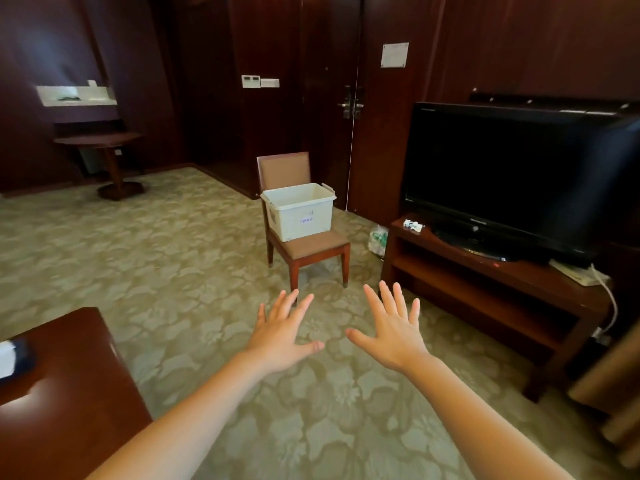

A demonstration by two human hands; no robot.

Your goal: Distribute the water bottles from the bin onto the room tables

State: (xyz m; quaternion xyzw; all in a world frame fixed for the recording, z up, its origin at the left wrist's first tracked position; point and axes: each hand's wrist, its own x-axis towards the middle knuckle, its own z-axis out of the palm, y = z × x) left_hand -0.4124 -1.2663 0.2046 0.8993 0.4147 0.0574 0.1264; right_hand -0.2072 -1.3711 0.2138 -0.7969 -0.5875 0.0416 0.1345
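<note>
Carpet (173, 271) with a pale leaf pattern covers the floor. A dark television (519, 174) stands on a low wooden stand (540, 277) at the right, its round base near the middle of the top. A glossy red-brown table (69, 393) fills the lower left corner of the view, with a dark and white object (12, 355) at its left edge, cut off by the frame.

A wooden chair (284, 171) with a padded seat stands on the carpet just off the stand's left end. A small round table (98, 138) on a single pedestal stands well apart, against the far left wall.

The white plastic bin (301, 216) sits upright on the chair seat, toward the back edge and close to the backrest, a small label on its front wall. Its inside is hidden from this angle, so I cannot tell whether any water bottles lie in it.

A plastic-wrapped bundle (377, 239) lies on the carpet between the chair and the stand; it is too blurred to identify.

The left hand (284, 336) and right hand (393, 336) reach out side by side above the carpet, palms down, fingers straight and spread wide, holding nothing. Both are well short of the bin.

A flat white box (576, 273) with a cable lies at the stand's right end, and crumpled wrappers (412, 225) lie at its left front corner.
</note>
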